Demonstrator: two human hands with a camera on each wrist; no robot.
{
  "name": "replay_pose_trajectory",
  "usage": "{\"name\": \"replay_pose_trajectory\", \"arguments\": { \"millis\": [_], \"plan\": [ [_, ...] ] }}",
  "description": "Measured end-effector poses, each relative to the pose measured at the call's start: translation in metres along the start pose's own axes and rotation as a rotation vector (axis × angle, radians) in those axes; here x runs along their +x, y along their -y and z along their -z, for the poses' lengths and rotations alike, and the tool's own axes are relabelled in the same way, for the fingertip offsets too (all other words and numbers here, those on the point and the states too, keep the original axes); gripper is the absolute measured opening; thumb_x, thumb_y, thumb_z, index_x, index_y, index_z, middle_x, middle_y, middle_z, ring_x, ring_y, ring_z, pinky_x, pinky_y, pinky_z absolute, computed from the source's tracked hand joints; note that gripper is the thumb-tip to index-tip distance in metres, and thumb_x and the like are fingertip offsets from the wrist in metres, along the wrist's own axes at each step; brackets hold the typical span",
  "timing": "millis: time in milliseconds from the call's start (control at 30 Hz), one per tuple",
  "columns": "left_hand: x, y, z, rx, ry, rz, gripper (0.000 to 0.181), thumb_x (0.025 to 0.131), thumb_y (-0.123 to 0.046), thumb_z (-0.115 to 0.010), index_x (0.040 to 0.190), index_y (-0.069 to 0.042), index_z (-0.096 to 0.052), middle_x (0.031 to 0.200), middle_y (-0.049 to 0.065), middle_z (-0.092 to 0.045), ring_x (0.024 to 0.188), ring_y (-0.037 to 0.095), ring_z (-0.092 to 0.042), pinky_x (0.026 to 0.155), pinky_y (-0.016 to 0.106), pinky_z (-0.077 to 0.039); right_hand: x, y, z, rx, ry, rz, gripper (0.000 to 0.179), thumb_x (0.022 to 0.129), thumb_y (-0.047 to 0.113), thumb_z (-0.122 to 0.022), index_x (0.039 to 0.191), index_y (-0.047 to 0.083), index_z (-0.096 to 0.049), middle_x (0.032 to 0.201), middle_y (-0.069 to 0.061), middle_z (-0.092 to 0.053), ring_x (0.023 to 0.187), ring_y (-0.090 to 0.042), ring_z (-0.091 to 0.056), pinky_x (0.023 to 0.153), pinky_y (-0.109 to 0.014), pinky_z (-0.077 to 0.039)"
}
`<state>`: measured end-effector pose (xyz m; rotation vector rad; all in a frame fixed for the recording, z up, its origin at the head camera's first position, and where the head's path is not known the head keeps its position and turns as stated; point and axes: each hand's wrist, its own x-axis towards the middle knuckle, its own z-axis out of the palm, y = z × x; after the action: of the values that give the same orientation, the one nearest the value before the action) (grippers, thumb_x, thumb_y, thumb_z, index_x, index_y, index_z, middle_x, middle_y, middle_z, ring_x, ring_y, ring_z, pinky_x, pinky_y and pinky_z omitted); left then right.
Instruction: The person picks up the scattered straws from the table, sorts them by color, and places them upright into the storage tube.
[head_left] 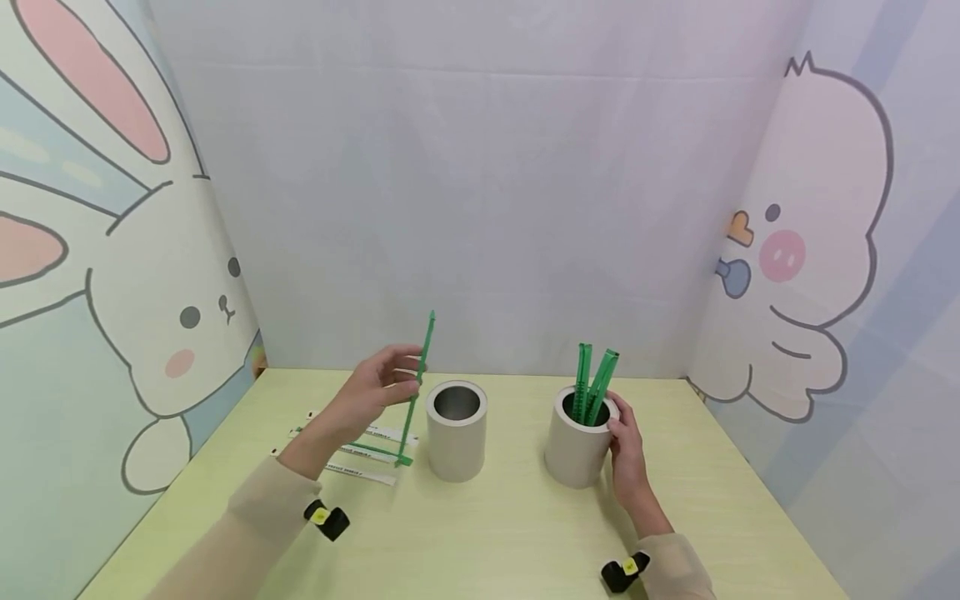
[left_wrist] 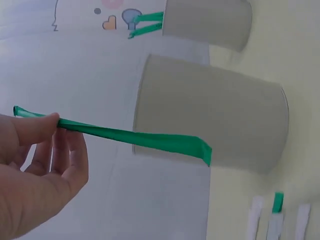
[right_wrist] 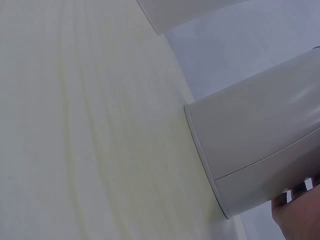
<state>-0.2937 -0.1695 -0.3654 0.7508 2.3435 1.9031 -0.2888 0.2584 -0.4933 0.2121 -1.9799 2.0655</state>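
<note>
My left hand (head_left: 367,396) pinches a long green stick packet (head_left: 415,400) between thumb and fingers, close to its upper end. The packet (left_wrist: 165,141) slants above the table, left of a pale cylindrical cup (head_left: 456,446) with a dark inside. In the left wrist view its lower end overlaps that cup (left_wrist: 210,110). My right hand (head_left: 628,450) grips a matching cup (head_left: 573,454) by its right side, thumb near the rim. Green stick packets (head_left: 582,383) stand upright in this right cup. From the right wrist, the gripped cup (right_wrist: 260,135) stands on the table.
Several white stick packets (head_left: 367,476) with dark print lie on the pale wooden table (head_left: 495,550), partly under my left forearm. A green packet (head_left: 367,450) lies among them. A grey-white cloth backdrop (head_left: 487,225) rises behind, with cartoon-printed panels at both sides.
</note>
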Motion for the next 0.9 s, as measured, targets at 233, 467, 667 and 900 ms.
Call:
{"name": "replay_pose_trajectory", "arguments": {
  "millis": [233, 467, 667, 900],
  "plan": [
    [0.024, -0.013, -0.054, -0.085, -0.105, -0.025, 0.051, 0.103, 0.003, -0.065, 0.151, -0.009, -0.052, 0.138, 0.021, -0.059, 0.125, 0.032, -0.061, 0.099, 0.038, -0.059, 0.0, 0.0, 0.0, 0.003, 0.0, 0.001, 0.057, 0.107, 0.018, -0.025, 0.163, 0.01, -0.032, 0.168, -0.01, -0.029, 0.147, -0.015, -0.03, 0.128, -0.063, -0.013],
    [0.052, -0.016, -0.096, -0.133, -0.208, -0.067, 0.051, 0.101, 0.004, -0.067, 0.147, -0.014, -0.056, 0.137, 0.018, -0.061, 0.122, 0.033, -0.062, 0.098, 0.041, -0.06, 0.002, -0.002, 0.001, 0.005, -0.004, -0.012, 0.058, 0.105, 0.017, -0.025, 0.163, 0.011, -0.033, 0.167, -0.007, -0.031, 0.146, -0.013, -0.032, 0.128, -0.058, -0.016],
    [0.074, -0.023, -0.125, -0.178, -0.271, -0.113, 0.051, 0.1, 0.006, -0.067, 0.146, -0.015, -0.057, 0.134, 0.015, -0.062, 0.117, 0.029, -0.063, 0.097, 0.045, -0.061, 0.001, 0.001, 0.0, 0.002, 0.002, -0.021, 0.059, 0.106, 0.018, -0.024, 0.164, 0.01, -0.031, 0.168, -0.008, -0.03, 0.146, -0.015, -0.031, 0.127, -0.057, -0.017],
    [0.098, -0.032, -0.149, -0.18, -0.297, -0.14, 0.05, 0.101, 0.005, -0.066, 0.145, -0.017, -0.057, 0.131, 0.012, -0.062, 0.117, 0.027, -0.064, 0.096, 0.041, -0.062, -0.001, 0.0, 0.0, -0.008, -0.007, -0.01, 0.057, 0.108, 0.019, -0.023, 0.163, 0.011, -0.032, 0.167, -0.009, -0.03, 0.145, -0.015, -0.032, 0.127, -0.062, -0.016]
  ]
}}
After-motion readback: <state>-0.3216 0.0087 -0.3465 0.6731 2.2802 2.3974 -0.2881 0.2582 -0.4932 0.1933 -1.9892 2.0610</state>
